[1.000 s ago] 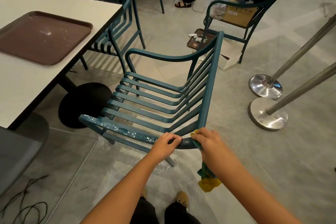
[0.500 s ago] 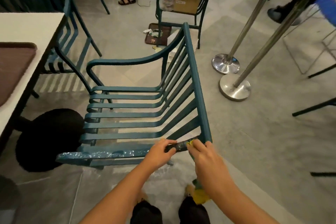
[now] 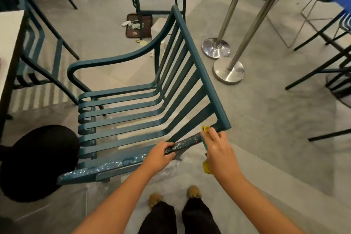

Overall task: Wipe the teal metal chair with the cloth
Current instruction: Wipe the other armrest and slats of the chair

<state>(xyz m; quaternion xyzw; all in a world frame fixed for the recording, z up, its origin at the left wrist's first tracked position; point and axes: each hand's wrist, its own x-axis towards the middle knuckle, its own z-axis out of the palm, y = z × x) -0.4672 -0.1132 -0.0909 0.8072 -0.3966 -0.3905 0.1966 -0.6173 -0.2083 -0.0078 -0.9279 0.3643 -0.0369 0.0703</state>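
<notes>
- Teal metal chair fills centre frame, seat slats running left to right, backrest rail slanting from upper centre down to lower right. It stands on the grey floor directly in front of the person's shoes.
- Left hand, lower centre: fingers curled over the near armrest, gripping it. Likely a bracing hold, so the light frame does not slide or rock under rubbing.
- Right hand, just right of the left: closed around the cloth, pinching it against the armrest's rear end, where the bar meets the backrest post. A yellow corner pokes above the fingers; the rest hangs below the palm.
- Armrest surface shows glossy, speckled patches along its length. Cannot tell whether that is moisture, residue or film.
- Judgement: work sits at the corner joint, a spot where grime collects; bunching the cloth lets the fingertips press into the angle.
- Seat slats, far armrest and backrest bars look dry and untouched, so most of the wipe seems left to do.
- Two chrome post bases stand at right, well apart from the chair.
</notes>
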